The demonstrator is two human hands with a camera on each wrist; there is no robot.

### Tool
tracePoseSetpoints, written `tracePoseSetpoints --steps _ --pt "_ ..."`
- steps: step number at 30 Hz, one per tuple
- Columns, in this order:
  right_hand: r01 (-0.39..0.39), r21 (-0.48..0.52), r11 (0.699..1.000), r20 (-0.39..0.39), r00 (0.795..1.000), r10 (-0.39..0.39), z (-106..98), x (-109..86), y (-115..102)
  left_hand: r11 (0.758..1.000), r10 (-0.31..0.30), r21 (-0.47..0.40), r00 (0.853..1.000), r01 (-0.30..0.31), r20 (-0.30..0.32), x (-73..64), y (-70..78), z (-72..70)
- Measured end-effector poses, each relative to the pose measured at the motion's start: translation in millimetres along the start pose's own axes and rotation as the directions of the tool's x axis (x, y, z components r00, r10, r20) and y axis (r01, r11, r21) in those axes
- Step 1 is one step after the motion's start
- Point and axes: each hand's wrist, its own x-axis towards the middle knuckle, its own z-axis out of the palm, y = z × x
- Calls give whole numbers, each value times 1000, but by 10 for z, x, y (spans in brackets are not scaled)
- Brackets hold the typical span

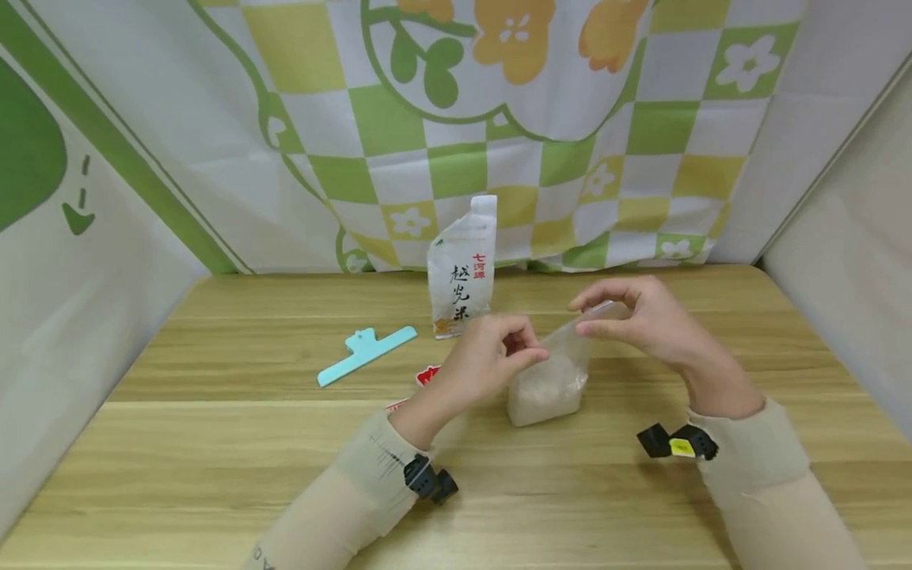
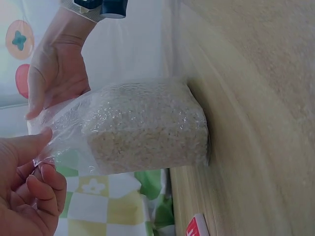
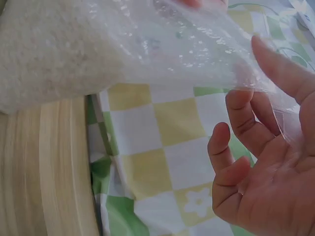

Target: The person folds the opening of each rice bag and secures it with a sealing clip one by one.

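A clear plastic bag of rice (image 1: pixel 547 392) stands on the wooden table, its rice packed into a block at the bottom and its upper part loose. My left hand (image 1: pixel 492 352) pinches the top edge on one side between thumb and fingers. At the opposite top corner, my right hand (image 1: pixel 634 321) has its fingers curved around the film (image 3: pixel 197 54), thumb on one side and bent fingers on the other. In the left wrist view, grains in the bag (image 2: pixel 147 130) show through the plastic, with both hands around its mouth.
Behind the bag stands a white rice package (image 1: pixel 463 277) with printed characters. A light blue bag clip (image 1: pixel 366 356) lies to the left. Partly hidden by the left forearm is a red and white item (image 1: pixel 427 374). A checkered cloth (image 1: pixel 456 170) hangs at the table's back edge.
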Motion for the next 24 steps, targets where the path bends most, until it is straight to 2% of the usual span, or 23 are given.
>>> tracePoseSetpoints --steps 2,7,11,19,24 --pt "4 16 1000 26 1000 -4 9 17 29 1000 -10 -4 1000 10 0 0 -9 2" --pt "77 82 994 63 995 -82 54 42 83 999 -25 -25 1000 25 1 -4 -23 8" --pt "52 108 993 76 995 -61 102 44 99 999 -27 -36 1000 27 4 -7 -22 6" --pt "103 177 979 51 992 -114 143 67 103 997 -27 -73 999 29 29 16 -50 -31" --pt "117 195 974 39 991 -127 167 80 104 995 -67 -64 995 72 79 16 -76 -81"
